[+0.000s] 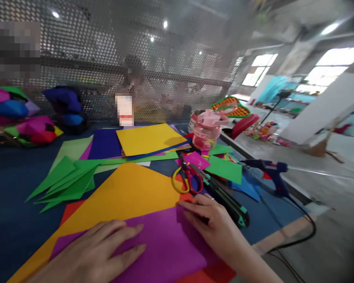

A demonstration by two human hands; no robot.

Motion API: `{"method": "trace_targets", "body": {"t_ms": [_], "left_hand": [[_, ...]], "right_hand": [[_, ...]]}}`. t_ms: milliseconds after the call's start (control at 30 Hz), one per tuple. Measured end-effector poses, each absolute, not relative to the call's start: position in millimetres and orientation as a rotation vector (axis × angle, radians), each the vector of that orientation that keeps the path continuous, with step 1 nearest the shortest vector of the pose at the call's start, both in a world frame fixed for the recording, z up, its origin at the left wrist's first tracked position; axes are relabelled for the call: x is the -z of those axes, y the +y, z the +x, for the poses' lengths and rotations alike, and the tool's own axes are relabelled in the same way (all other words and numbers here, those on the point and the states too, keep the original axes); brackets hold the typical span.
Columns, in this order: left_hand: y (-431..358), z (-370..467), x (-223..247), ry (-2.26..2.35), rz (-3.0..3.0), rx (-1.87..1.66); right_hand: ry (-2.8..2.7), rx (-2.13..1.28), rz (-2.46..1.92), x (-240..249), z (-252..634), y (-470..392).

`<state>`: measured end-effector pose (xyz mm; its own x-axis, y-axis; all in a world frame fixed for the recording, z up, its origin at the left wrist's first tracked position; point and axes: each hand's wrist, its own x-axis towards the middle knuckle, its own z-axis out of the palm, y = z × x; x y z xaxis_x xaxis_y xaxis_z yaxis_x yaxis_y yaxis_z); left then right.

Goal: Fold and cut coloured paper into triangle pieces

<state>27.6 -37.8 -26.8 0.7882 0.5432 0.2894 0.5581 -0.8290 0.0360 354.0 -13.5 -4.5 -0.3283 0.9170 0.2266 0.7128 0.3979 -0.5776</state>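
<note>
A purple sheet (pixel 162 239) lies over a large orange-yellow sheet (pixel 120 192), with red paper (pixel 212 275) showing beneath. My left hand (pixel 106 247) rests on the left part of the purple sheet, fingers spread. At the sheet's upper right edge is my right hand (pixel 212 220), its thumb and index fingertip close together on the edge and a ring on one finger. Just above that hand are scissors (pixel 187 179) with one yellow and one red handle. A black and green cutter (pixel 228 196) lies right beside it.
Folded green pieces (pixel 67 181) lie at left. Behind are stacked sheets, a yellow one (pixel 150 139) on top, and a pink jar (pixel 206 131). A blue glue gun (pixel 271 171) with a cord stands at right near the table edge. Colourful paper shapes (pixel 35 125) sit back left.
</note>
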Motion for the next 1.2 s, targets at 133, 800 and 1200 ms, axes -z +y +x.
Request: {"method": "trace_targets", "body": {"t_ms": [133,800,1200], "left_hand": [[-40.3,41.9,3.1,-0.884,-2.988,0.559],[-51.3,60.8,-9.7,-0.927,-2.943,0.061],[-47.9,50.9,18.0,-0.807,-2.848,0.385]], "right_hand": [[-2.126,-0.511,-1.362,3.1,354.3,-13.6],[-2.124,-0.165,-1.601,11.7,361.5,-14.8],[-2.46,0.129,-1.07,-16.7,339.1,-41.1]]}}
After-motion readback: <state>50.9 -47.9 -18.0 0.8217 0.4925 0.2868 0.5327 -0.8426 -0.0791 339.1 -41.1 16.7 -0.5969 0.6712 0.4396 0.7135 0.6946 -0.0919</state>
